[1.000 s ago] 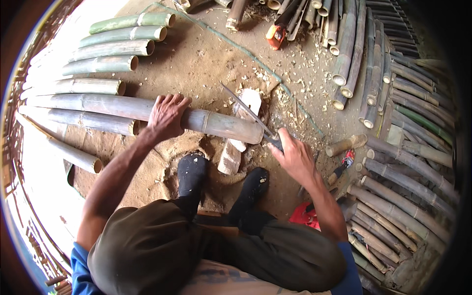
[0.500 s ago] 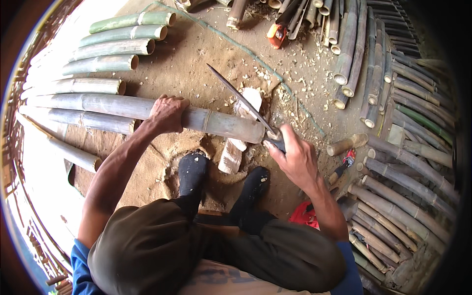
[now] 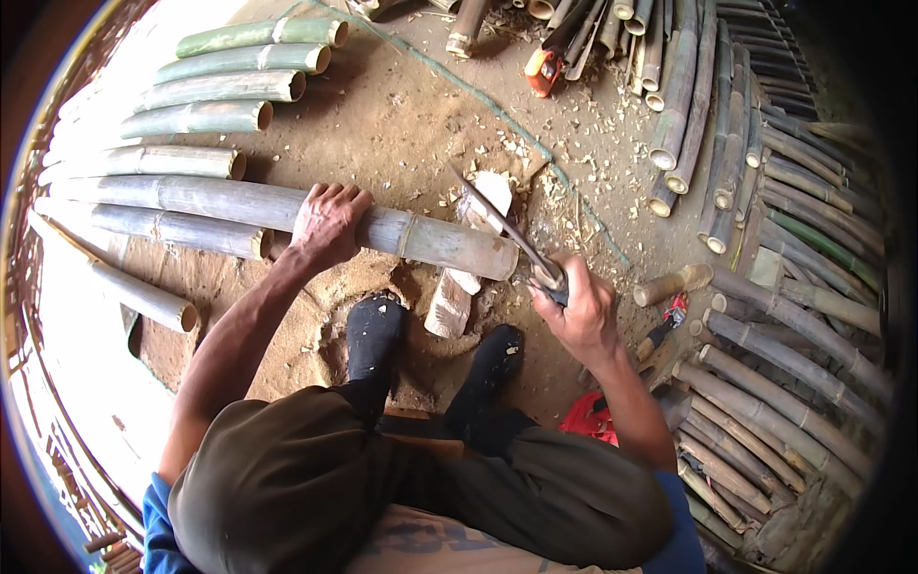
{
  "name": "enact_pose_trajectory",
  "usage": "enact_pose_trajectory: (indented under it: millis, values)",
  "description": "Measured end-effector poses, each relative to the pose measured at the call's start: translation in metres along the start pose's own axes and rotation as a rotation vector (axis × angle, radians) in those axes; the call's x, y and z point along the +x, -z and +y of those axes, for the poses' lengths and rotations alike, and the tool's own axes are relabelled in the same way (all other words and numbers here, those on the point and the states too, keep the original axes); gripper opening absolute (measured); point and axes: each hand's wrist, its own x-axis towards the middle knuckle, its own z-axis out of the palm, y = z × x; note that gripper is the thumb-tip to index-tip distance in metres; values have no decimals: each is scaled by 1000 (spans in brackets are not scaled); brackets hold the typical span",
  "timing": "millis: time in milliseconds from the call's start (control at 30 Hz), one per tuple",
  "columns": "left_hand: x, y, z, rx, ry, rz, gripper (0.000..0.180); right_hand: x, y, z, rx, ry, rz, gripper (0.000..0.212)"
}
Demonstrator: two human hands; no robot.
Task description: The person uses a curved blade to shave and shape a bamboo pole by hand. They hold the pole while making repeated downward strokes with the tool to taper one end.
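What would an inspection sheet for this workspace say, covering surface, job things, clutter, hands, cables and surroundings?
Surface: brown ground, strewn with pale chips.
Job's things: long bamboo pole crossing above a pale wooden block; dark-bladed tool at the pole's right end, contact unclear.
Clutter: orange object near the top; red object by the right forearm.
Hands: left hand grips the pole; right hand grips the tool's handle.
Cables: nothing seen for certain; a green line crosses the ground, cord or mat edge unclear.
Surroundings: bamboo lengths at left, bamboo stacks at right.
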Motion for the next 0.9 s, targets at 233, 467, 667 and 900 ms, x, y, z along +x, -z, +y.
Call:
enact_pose_trajectory:
  millis: [233, 467, 667, 900]
  values:
    - [-3, -14, -3, -15, -21, 76, 26, -27, -13, 51, -287, -384, -526, 25]
    - [-11, -25, 2, 102, -55, 256, 27, -35, -25, 30, -68, -236, -129, 30]
    - [-5, 1, 0, 91, -26, -24, 63, -28, -10, 33, -247, -481, -493, 29]
    - [31, 11, -16, -64, 79, -465, 53, -23, -9, 8, 25, -76, -4, 24]
